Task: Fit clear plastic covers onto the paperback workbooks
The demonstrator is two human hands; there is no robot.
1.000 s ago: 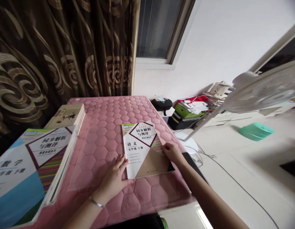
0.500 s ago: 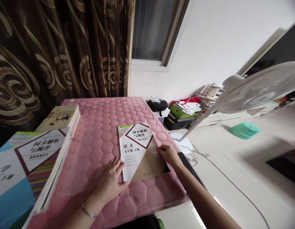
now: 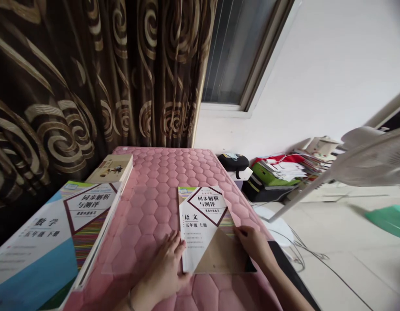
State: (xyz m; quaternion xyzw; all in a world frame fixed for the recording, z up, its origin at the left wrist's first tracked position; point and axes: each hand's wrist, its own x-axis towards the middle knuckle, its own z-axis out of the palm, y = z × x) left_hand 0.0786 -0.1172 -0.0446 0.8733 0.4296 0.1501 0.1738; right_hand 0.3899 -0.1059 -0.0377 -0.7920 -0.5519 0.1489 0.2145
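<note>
My left hand [image 3: 166,270] lies at the left edge of the book [image 3: 213,231], its fingers stretched forward and lying close side by side, fingertips touching the cover's edge while the thumb sits apart from them, near the lower left corner; this grip is open and not closed around anything. My right hand [image 3: 254,245] is at the opposite edge, fingers curled, with the tips touching the cover just below the striped patch; whether that grip is pinched on the edge or only resting there I cannot tell, since the underside of the hand is hidden. The book lies flat and closed, front up, between my two hands, on the pink quilted cover [image 3: 151,203] of the table, near its right side. A clear sheet [image 3: 135,224] lies on the quilting to the left of the book. Further left is a stack with a blue and white book [image 3: 54,242] on top, and just behind it are beige books [image 3: 111,168]. A dark flat thing [image 3: 289,270] is beneath my right forearm, at the table's right side, and the white fan [image 3: 375,155] stands on the floor beyond, to the right
</note>
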